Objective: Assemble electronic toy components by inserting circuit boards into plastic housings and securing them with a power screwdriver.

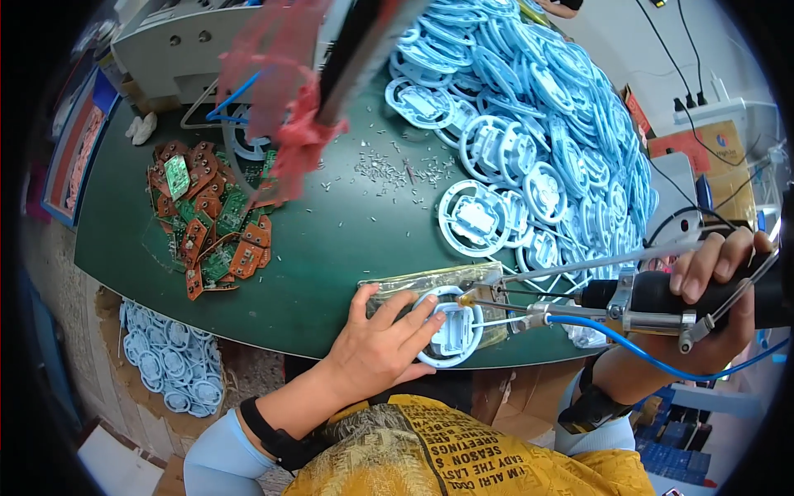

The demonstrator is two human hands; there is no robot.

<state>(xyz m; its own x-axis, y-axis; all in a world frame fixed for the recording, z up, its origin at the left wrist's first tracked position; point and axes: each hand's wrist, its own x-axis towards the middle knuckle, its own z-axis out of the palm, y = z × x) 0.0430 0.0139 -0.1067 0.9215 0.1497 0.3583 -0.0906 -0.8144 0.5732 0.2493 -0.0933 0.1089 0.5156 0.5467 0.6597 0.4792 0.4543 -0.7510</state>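
My left hand [385,335] steadies a round light-blue plastic housing [453,332], its fingers curled over the housing's left rim. The housing lies on a clear-yellowish taped pad [422,279] at the near edge of the table. My right hand [715,277] is wrapped around a black powered screwdriver [602,294] with a metal guide frame and a blue air hose [628,345]. The screwdriver lies nearly level in the view, its metal nose [480,296] over the right upper part of the housing. Whether the tip touches a screw is too small to tell.
A big heap of light-blue housings [546,107] covers the table's right and back. Loose screws [397,169] are scattered mid-table. Green and orange circuit boards [215,207] are piled left. A box of housings [169,360] stands below left. A red-wrapped pole [318,116] crosses above the table.
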